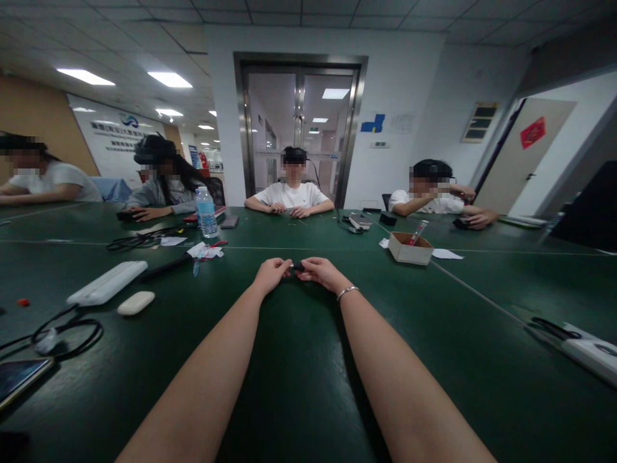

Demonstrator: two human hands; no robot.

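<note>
Both of my arms reach forward over the green table (299, 360), and the hands meet near its middle. My right hand (322, 272), with a silver bangle (348, 292) at the wrist, pinches a small black object (298, 265). At the object's left end a bit of shiny metal shows between the fingers. The fingertips of my left hand (272, 275) are closed on that shiny end. Fingers cover much of the object, and its kind is too small to make out.
Leftward lie a white power bank (107, 283), a white rounded case (136, 303), black cables (72, 337) and a phone (24, 379). A water bottle (206, 212) stands farther off. An open box (411, 248) sits at right. Several people sit across the table.
</note>
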